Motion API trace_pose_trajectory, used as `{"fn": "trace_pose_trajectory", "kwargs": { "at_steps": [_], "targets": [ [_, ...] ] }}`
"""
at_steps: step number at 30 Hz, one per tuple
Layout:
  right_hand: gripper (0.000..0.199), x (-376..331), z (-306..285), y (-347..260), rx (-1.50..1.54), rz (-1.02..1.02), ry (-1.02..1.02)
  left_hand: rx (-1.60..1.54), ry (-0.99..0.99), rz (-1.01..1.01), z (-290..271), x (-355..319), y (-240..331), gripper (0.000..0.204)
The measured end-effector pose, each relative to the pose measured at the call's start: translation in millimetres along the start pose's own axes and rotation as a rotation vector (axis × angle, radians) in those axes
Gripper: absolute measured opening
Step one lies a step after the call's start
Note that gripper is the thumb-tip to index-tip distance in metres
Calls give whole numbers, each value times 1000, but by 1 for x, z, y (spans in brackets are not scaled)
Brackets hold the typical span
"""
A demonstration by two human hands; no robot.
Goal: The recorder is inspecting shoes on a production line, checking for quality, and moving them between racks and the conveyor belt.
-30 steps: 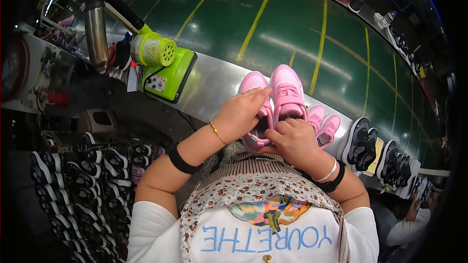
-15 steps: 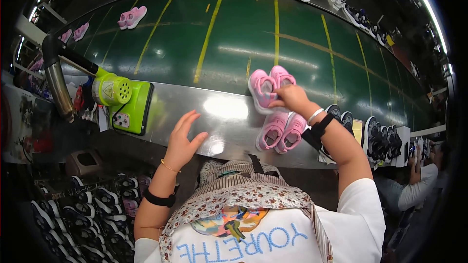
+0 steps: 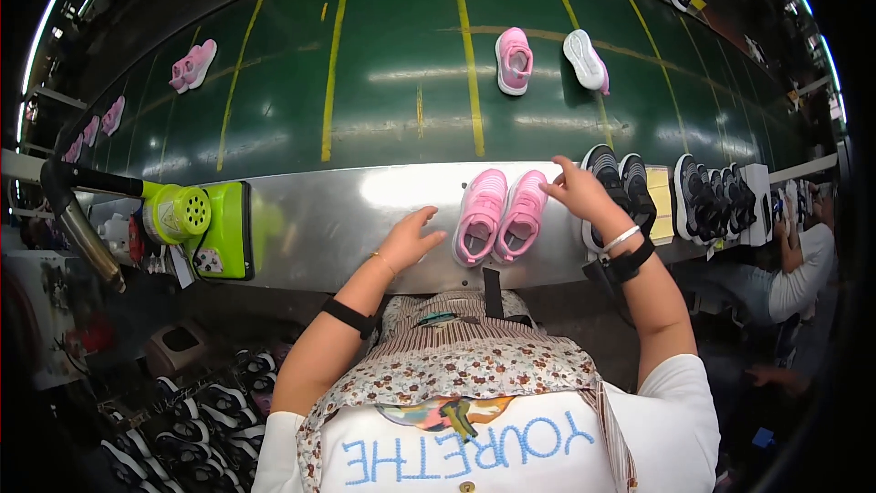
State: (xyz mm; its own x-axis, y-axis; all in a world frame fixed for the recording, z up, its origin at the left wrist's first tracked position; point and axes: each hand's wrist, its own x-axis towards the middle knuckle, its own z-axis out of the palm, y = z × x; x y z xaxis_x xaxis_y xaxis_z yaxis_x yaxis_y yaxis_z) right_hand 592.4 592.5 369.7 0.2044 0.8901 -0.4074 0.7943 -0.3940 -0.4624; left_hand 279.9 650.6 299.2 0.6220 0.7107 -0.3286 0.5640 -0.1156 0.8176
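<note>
A pair of pink sneakers stands side by side on the metal ledge in front of me, the left shoe [image 3: 479, 216] and the right shoe [image 3: 522, 215]. My right hand [image 3: 581, 192] is just beside the right shoe's toe, fingers apart, with nothing in it. My left hand [image 3: 407, 243] hovers left of the pair, also open and empty. Beyond them on the green belt, one pink sneaker [image 3: 515, 62] stands upright. Its neighbour, another pink sneaker [image 3: 586, 62], lies tipped over with its white sole showing.
A lime-green machine [image 3: 224, 228] with a round vented head occupies the ledge's left end. Black sneakers [image 3: 607, 184] and yellow paper [image 3: 659, 201] are on the right. More pink shoes [image 3: 193, 66] lie on the belt [image 3: 392, 64] at far left. Dark shoes fill a rack [image 3: 201, 429] below left.
The pink shoes my right hand was holding are now apart on the belt, one tipped over. That hand has let go and drawn back; my left hand has moved right, towards the pair on the ledge.
</note>
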Motion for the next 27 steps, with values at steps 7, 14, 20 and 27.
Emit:
{"fn": "trace_pose_trajectory", "kwargs": {
  "at_steps": [7, 14, 20, 27],
  "targets": [
    [79, -48, 138, 38, 546, 236, 134, 125, -67, 26, 63, 38, -6, 58],
    [64, -52, 163, 18, 600, 25, 118, 253, 328, 49, 50, 15, -20, 30],
    [63, -54, 147, 10, 578, -90, 41, 549, 494, 348, 30, -12, -11, 46],
    [60, -58, 115, 45, 643, 22, 203, 821, -317, 245, 46, -5, 65, 57]
  ]
}}
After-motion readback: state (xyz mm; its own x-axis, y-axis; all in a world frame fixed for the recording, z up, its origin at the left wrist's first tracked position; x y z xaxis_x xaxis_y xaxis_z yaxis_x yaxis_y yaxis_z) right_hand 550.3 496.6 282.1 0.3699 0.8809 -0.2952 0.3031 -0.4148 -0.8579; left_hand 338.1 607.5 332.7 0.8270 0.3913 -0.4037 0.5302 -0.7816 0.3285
